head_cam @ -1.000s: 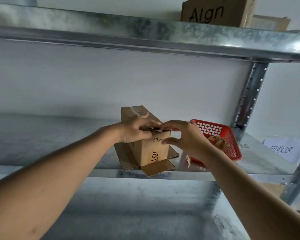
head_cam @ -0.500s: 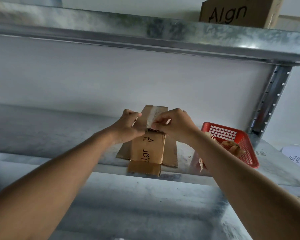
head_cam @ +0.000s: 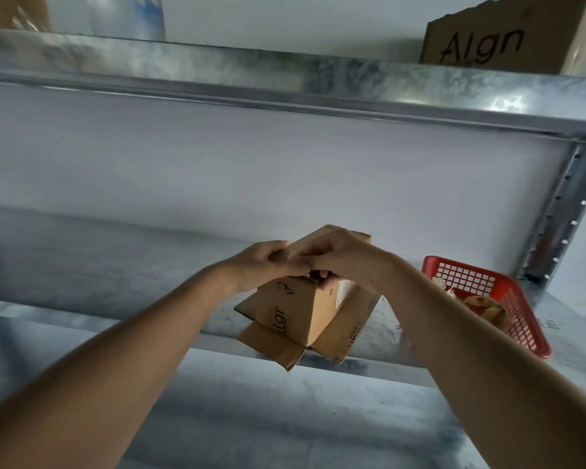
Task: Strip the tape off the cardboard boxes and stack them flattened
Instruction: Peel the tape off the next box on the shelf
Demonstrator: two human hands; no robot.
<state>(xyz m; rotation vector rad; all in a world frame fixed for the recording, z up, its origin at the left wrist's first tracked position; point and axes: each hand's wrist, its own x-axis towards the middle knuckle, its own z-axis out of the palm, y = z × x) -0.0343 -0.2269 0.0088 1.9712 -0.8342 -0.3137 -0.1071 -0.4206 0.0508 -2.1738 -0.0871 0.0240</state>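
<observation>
A small brown cardboard box [head_cam: 286, 309] printed "Algn" stands on the middle metal shelf [head_cam: 99, 265], its bottom flaps splayed flat under it. My left hand [head_cam: 257, 265] grips the box's top left edge. My right hand [head_cam: 339, 258] reaches over the top, and its fingertips curl at the near upper edge, pinching there; whether tape is between them is hidden. A white label shows on the box's right side.
A red plastic basket [head_cam: 508, 299] with crumpled tape scraps sits at the shelf's right. Another "Algn" cardboard box [head_cam: 487, 38] stands on the upper shelf [head_cam: 285, 79]. A perforated steel upright [head_cam: 562, 211] rises at the right. A lower shelf lies below.
The box has turned so a corner faces me. My right hand moved from the tape strip on top down to the near upper edge; my left hand stayed on the top left.
</observation>
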